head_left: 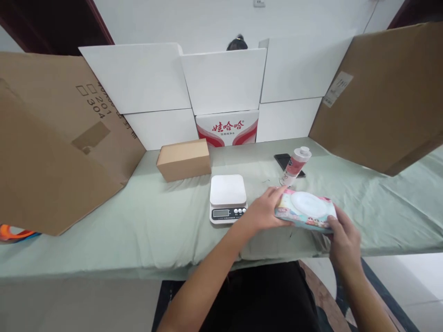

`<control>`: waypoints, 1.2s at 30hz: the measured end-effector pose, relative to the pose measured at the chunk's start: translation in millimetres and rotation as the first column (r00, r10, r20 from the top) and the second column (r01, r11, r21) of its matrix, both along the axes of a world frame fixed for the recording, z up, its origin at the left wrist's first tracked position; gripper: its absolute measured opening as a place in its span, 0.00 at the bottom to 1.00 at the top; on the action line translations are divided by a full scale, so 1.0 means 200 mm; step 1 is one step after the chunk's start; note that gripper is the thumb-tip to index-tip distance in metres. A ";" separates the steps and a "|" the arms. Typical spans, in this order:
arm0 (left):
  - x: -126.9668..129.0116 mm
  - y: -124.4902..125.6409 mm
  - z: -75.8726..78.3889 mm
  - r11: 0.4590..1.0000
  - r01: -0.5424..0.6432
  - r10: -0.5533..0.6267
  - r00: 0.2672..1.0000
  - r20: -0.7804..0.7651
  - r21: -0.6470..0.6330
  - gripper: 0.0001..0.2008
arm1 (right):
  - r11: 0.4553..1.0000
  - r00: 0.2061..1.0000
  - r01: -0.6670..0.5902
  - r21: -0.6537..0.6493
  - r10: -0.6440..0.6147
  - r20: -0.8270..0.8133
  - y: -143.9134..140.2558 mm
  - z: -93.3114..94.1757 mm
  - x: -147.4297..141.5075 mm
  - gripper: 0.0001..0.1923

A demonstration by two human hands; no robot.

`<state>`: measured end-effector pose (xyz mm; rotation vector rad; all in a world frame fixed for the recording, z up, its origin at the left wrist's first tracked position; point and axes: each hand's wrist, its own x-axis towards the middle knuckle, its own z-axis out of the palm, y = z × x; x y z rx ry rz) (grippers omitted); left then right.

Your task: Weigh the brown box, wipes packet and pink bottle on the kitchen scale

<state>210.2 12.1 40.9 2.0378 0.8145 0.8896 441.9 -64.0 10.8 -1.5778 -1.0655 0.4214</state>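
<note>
Pastel soft pack of wet wipes with white oval lid [306, 211] held just above pale green cloth-covered desk [138, 221], lower right of centre. Left hand [265, 210] grips pack's left end, fingers wrapped over top edge; right hand [341, 237] clamps right end from below. White digital kitchen scale [228, 197] just left of left hand. Tilted white-capped pink tube [295, 167] and black phone [287, 162] just behind pack. Risks, judged: squashy pack sags or slips; left wrist knocks scale; pack nudges tube, toppling it.

A green-clothed table [104, 230] bears a scale [227, 197], cardboard box [184, 159], tube [295, 166] and phone [284, 160].
</note>
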 end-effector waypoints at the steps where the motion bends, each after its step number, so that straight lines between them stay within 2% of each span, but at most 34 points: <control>1: -0.10 -0.01 0.03 0.999 -0.027 0.026 1.000 0.018 0.038 0.57 | 0.998 0.995 -0.058 0.032 0.060 -0.075 0.02 0.02 -0.08 0.33; 3: -0.31 0.00 0.09 0.990 -0.106 0.100 0.993 0.066 0.091 0.53 | 0.977 0.960 -0.183 0.109 0.201 -0.192 0.08 0.10 -0.26 0.34; 6: -0.61 0.06 0.12 0.959 -0.264 0.249 0.958 0.143 0.100 0.51 | 0.920 0.896 -0.344 0.185 0.381 -0.228 0.25 0.22 -0.53 0.36; 9: -0.81 0.15 0.07 0.926 -0.377 0.359 0.907 0.221 0.040 0.52 | 0.863 0.846 -0.450 0.227 0.494 -0.201 0.43 0.26 -0.75 0.38; 12: -0.92 0.23 -0.01 0.918 -0.395 0.384 0.880 0.280 -0.017 0.52 | 0.844 0.832 -0.490 0.218 0.527 -0.172 0.55 0.19 -0.89 0.39; 16: -0.97 0.29 -0.10 0.938 -0.346 0.338 0.901 0.272 -0.020 0.52 | 0.849 0.854 -0.471 0.239 0.507 -0.120 0.56 0.08 -0.93 0.37; 21: -1.00 0.28 -0.15 0.944 -0.330 0.314 0.907 0.282 0.011 0.51 | 0.836 0.850 -0.493 0.241 0.521 -0.070 0.53 0.07 -0.93 0.34; 25: -1.01 0.26 -0.17 0.935 -0.353 0.336 0.899 0.280 0.012 0.52 | 0.837 0.848 -0.508 0.204 0.527 -0.049 0.52 0.08 -0.93 0.34; 31: -1.02 0.25 -0.17 0.930 -0.361 0.366 0.893 0.260 -0.069 0.57 | 0.878 0.895 -0.446 0.174 0.436 0.092 0.55 0.08 -0.88 0.35; 36: -1.02 0.24 -0.17 0.923 -0.363 0.384 0.881 0.275 -0.127 0.59 | 0.840 0.850 -0.527 0.133 0.515 0.113 0.58 0.06 -0.85 0.42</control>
